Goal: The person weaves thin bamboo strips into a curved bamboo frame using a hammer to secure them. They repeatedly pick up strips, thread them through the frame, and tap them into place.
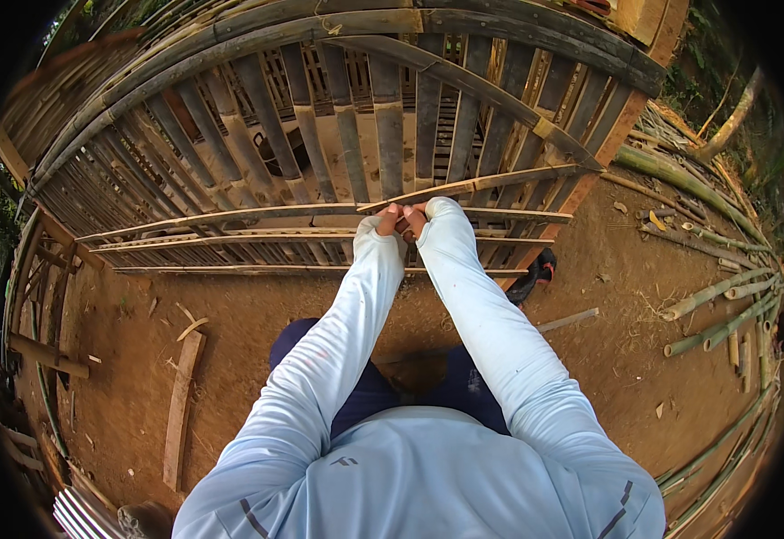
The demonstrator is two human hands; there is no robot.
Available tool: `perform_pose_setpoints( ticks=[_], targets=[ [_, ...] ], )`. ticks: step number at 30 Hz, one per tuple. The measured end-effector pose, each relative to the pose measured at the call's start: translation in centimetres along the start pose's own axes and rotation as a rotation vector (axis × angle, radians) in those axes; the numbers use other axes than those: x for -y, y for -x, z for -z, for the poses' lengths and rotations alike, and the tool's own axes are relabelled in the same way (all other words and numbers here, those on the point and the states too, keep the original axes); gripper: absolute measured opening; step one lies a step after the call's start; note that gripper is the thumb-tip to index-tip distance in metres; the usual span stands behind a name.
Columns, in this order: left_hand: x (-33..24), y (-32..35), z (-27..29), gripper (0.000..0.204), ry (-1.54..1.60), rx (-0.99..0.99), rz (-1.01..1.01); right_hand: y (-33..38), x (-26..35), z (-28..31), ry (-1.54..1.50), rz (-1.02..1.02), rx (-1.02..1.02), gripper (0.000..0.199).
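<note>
A fence is set before the person; a board is laid on the ground at left, poles at right.

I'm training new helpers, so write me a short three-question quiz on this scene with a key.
1. True or false: the left hand and right hand are close together at the slatted bamboo panel.
2. Where does the flat board lie? A) On the ground, at left. B) On the panel. C) Across the right hand.
3. Fill in: the shirt is light ____.
Key: 1 true; 2 A; 3 blue.
</note>
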State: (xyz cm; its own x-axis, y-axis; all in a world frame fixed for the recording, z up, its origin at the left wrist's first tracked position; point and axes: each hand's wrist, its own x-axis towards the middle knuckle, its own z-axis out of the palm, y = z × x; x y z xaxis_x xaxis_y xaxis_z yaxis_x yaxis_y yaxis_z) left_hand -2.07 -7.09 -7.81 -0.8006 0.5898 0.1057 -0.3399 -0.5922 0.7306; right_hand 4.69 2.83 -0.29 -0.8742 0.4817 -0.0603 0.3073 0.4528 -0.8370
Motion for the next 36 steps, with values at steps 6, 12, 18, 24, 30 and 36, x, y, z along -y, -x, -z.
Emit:
perform_pose_setpoints(
  ticks=[6,12,18,24,30,36],
  targets=[
    [-0.4,0.3,-1.5,0.038,-0.122,-0.093,-0.027,1.3,0.6,-0.4,-0.277,0.047,-0.208,0.029],
    [-0.1,-0.3,-0.1,0.033,-0.307,-0.210,-0.027,2.9,2.9,-0.3,-0.183,0.071,-0.345,0.033],
    [0.1,0.0,-0.8,0.027,-0.316,-0.207,-0.073,0.0,-1.6,-2.5,0.021,0.128,-0.547,0.044],
    [-1.1,0.3,-1.9,0.025,-0.372,-0.217,-0.088,-0.4,-1.7,-3.3,0.116,0.197,-0.655,0.050],
    [-2.2,0.9,-2.7,0.026,-0.429,-0.233,-0.027,0.3,-0.4,-3.1,0.105,0.135,-0.640,0.056],
    [-1.3,0.2,-1.8,0.027,-0.571,-0.259,-0.094,-0.1,-0.4,-3.7,0.085,0.132,-0.639,0.053]
  ],
)
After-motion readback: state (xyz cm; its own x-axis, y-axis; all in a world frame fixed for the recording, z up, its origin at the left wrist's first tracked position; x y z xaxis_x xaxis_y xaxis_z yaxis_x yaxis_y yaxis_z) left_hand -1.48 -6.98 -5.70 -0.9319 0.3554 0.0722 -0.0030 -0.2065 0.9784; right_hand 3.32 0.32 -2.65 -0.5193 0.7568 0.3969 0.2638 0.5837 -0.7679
